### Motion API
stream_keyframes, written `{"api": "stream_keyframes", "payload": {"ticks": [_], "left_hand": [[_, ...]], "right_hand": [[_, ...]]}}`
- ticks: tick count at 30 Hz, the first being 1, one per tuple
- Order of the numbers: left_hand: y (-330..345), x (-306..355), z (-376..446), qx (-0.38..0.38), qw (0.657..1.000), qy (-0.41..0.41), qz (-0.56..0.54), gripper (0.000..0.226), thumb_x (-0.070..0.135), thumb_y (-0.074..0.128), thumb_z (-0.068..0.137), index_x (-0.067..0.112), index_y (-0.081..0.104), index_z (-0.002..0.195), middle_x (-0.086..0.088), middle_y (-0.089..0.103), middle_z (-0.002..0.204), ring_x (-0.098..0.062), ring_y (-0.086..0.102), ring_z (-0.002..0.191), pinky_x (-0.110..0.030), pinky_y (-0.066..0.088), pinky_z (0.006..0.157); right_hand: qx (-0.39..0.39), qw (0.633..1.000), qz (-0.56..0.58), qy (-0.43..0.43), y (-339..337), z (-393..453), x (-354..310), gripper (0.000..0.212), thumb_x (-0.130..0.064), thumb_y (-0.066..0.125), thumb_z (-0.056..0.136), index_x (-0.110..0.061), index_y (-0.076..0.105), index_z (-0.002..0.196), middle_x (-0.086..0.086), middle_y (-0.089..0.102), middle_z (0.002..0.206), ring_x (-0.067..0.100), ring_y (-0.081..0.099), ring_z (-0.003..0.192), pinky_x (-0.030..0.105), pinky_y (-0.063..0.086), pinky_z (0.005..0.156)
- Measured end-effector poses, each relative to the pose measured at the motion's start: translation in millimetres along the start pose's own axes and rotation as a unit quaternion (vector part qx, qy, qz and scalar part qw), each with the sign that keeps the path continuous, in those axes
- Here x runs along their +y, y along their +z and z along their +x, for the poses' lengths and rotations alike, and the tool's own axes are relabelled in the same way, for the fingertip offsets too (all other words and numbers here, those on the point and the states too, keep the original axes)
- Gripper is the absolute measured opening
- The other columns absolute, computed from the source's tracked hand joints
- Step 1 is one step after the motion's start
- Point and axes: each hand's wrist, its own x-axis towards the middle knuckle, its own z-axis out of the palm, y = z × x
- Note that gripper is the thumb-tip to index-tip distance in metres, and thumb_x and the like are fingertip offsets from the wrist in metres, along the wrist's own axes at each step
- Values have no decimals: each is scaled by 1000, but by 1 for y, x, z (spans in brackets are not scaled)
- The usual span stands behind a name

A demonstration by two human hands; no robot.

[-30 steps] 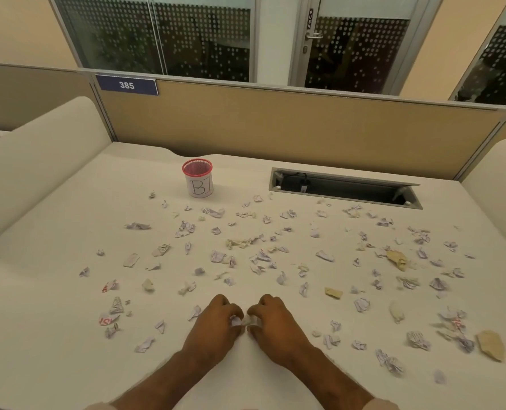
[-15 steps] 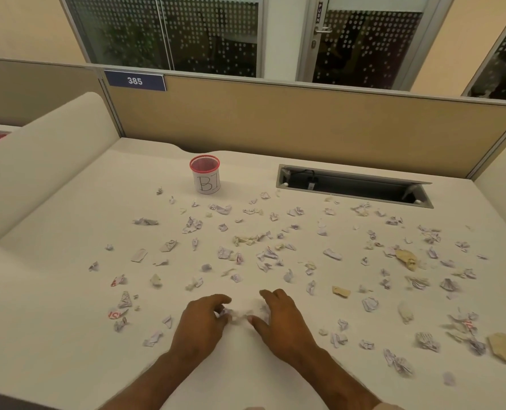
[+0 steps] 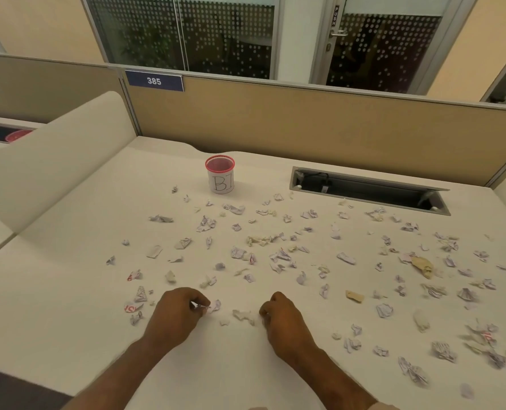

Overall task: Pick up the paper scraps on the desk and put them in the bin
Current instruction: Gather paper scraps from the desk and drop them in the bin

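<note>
Several crumpled paper scraps point(image 3: 281, 255) lie scattered over the white desk point(image 3: 68, 297). The bin point(image 3: 220, 184), a small red mesh cup with a white label, stands upright at the back of the desk, left of centre. At the near edge, my left hand point(image 3: 178, 315) pinches a small scrap point(image 3: 213, 306) at its fingertips. My right hand point(image 3: 284, 318) is a short way to the right, fingers curled under, seemingly round a small pale scrap. Two loose scraps point(image 3: 243, 315) lie on the desk between the hands.
A rectangular cable slot point(image 3: 370, 190) is cut into the desk at the back right. Beige partition panels point(image 3: 305, 128) wall the desk at the back, with padded dividers at both sides. Larger tan scraps point(image 3: 423, 266) lie to the right.
The hands, which were pressed together over one scrap, have drawn apart. Loose scraps now lie between them. The left hand has a scrap pinched.
</note>
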Motion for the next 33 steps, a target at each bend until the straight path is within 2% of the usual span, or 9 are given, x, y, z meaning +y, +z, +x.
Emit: {"api": "stream_keyframes", "payload": {"ticks": [3,6,9,13,18,23,27,30,33], "left_hand": [[-10,-5,1,-5,1000,13,19,27,17,79,78,40,66,69,18,64,83,-1,57,79,-14,37,66],[-14,-11,-1,-46,997,39,47,30,15,79,75,41,67,68,17,61,95,0,55,86,-14,37,75],[-6,-13,-5,-78,994,41,69,33,4,75,74,36,69,67,11,56,101,-5,56,95,-16,39,84],[6,-12,0,-42,998,16,53,48,-10,59,76,36,62,60,4,60,92,-7,56,79,-8,37,70],[12,-9,6,-49,998,9,36,33,-5,61,81,23,77,76,7,63,86,-5,58,77,-3,36,68],[11,-8,11,-19,999,31,1,33,-6,61,80,23,77,80,5,66,92,-7,62,82,-2,36,72],[14,-8,14,-35,995,97,-7,36,-2,68,79,27,74,99,6,54,107,-2,54,76,-1,38,70],[13,-11,19,-58,990,132,1,46,5,71,77,31,67,115,7,45,119,-3,54,85,-6,41,73],[9,-10,26,-85,983,155,50,58,11,74,77,33,58,128,5,43,124,-12,51,102,-17,42,84]], "right_hand": [[19,1000,17,-5,2,3,2,32,0,45,88,-17,64,108,-5,50,100,15,53,99,19,39,84],[50,997,54,-18,2,3,-1,40,-1,41,90,-18,59,122,-2,58,117,14,54,110,15,33,96],[49,996,69,-35,4,5,-9,37,-6,44,93,-17,58,125,0,59,122,16,52,115,16,31,99],[5,997,47,-67,8,7,-23,34,-18,49,93,-18,55,126,0,54,120,18,47,115,23,37,96],[-31,998,3,-46,11,2,-33,49,-41,56,88,-21,43,131,-2,41,125,18,39,117,31,41,98],[-25,999,1,-28,11,1,-37,55,-46,57,87,-21,41,133,-2,38,126,18,38,117,31,41,98],[-22,999,-7,-22,14,2,-43,55,-48,58,85,-22,42,131,-2,39,127,19,38,117,30,41,98],[-22,1000,-9,-10,18,3,-44,58,-49,58,85,-23,40,133,-2,39,128,19,39,119,31,42,98],[-11,999,-9,30,23,5,-45,63,-62,54,82,-26,41,132,-4,40,129,18,40,118,31,42,95]]}}
